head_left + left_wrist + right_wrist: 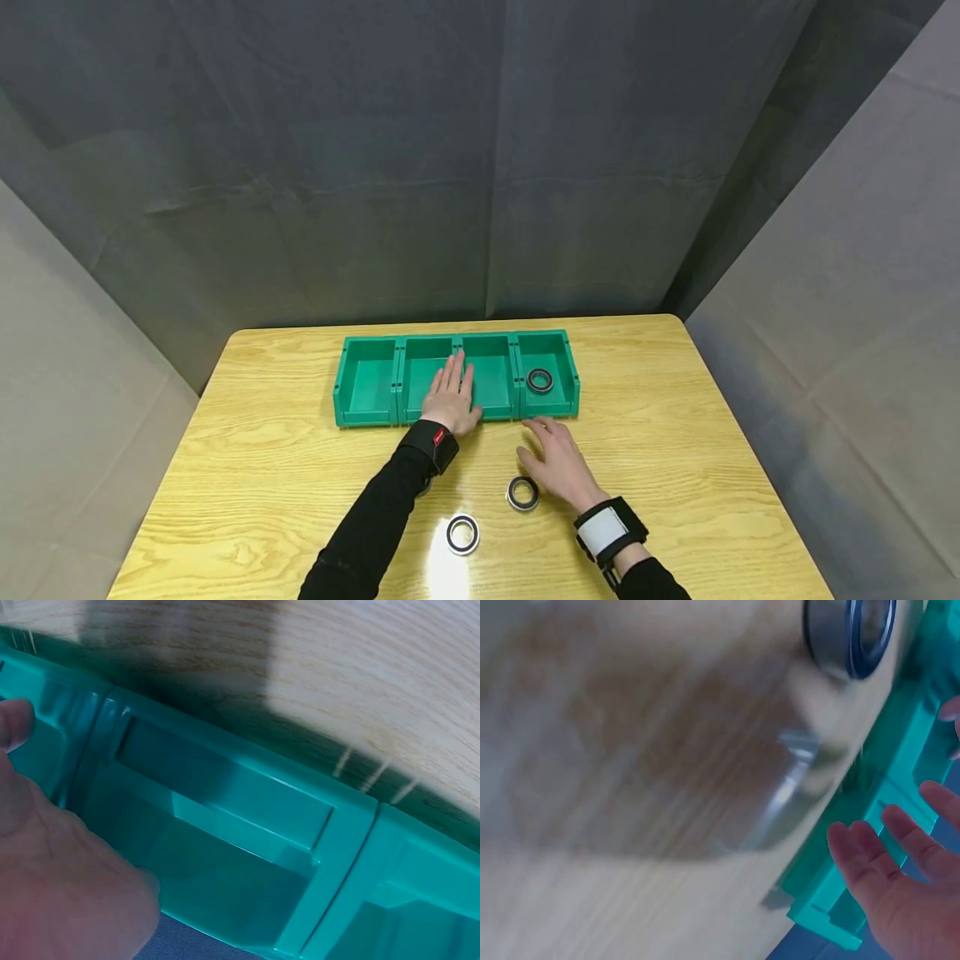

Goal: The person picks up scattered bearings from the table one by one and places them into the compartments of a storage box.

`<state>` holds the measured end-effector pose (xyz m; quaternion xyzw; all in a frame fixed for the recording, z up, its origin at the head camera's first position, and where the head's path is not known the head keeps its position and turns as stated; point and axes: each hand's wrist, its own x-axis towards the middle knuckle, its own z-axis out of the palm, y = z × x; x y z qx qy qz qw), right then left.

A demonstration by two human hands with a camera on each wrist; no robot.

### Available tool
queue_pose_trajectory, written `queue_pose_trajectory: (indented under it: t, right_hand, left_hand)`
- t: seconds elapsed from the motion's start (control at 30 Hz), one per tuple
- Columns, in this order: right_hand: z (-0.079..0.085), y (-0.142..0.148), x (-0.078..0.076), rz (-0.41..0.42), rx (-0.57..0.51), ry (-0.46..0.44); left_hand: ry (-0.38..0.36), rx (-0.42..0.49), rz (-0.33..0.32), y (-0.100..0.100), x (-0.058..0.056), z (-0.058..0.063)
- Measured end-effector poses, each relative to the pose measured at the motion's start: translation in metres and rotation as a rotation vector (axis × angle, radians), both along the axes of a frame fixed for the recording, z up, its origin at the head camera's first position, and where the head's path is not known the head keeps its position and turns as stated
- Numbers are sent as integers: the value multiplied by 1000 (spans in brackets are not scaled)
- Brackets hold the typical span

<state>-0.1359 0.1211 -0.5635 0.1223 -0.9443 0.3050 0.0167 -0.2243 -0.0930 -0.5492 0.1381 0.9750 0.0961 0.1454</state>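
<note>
Bearings, dark-faced with bright metal rims, four in sight: one (522, 506) on the table (262, 450) just beside the right hand (558, 462), a second (474, 535) toward the near edge, a third (540, 392) inside the rightmost compartment of the green bin row (491, 387), and a sliver of a fourth (425, 487) beside the left forearm. Those seen whole are round, so no long axis; they lie flat, hole upward. Bin row: long axis runs left to right, parallel to the table's far edge and near it, four compartments abreast. Left hand (450, 400) reaches over the front wall, fingers straight and close together, pointing to the far edge along the divider between the middle compartments; grip slack, around nothing. Whether its fingers touch plastic cannot be told. Right hand: thumb apart from lightly bent fingers, a fairly wide, unfilled grip, fingertips near the front of the rightmost compartment. Hidden or cut: most of the fourth bearing, under the left sleeve (367, 533); the table's near edge, beyond the frame; a blurred bright streak in the right wrist view, unreadable. Materials: smooth moulded plastic, pale wood-grain tabletop, creased grey cloth (337, 208) past the far edge.
</note>
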Motion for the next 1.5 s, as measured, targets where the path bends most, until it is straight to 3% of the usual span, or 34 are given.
queue_pose_trajectory:
  t: [0.3, 0.5, 0.63, 0.77, 0.93, 1.03, 1.13, 1.3, 1.5]
  right_hand:
    - [-7, -11, 31, 28, 28, -28]
    - [-18, -21, 43, 40, 96, 0]
    - [-24, -26, 46, 41, 119, 31]
    - [-28, -30, 47, 48, 145, 29]
    - [-29, -33, 48, 50, 160, 24]
    - [-29, -33, 49, 46, 170, 38]
    - [-27, -31, 51, 40, 198, 51]
    - [-25, -28, 54, 27, 211, 36]
    - [-25, -28, 55, 43, 192, 28]
  left_hand:
    - [0, -13, 6, -2, 0, -2]
    - [9, 3, 0, -5, -3, -6]
    - [52, 113, -9, -12, -4, -11]
    - [126, 243, -5, -27, -4, -9]
    - [227, 343, 107, -53, -3, 4]
    - [206, 361, 216, -68, -3, 8]
    - [158, 373, 283, -77, -3, 8]
    - [116, 369, 297, -81, -2, 5]
    - [181, 327, 315, -84, -4, 1]
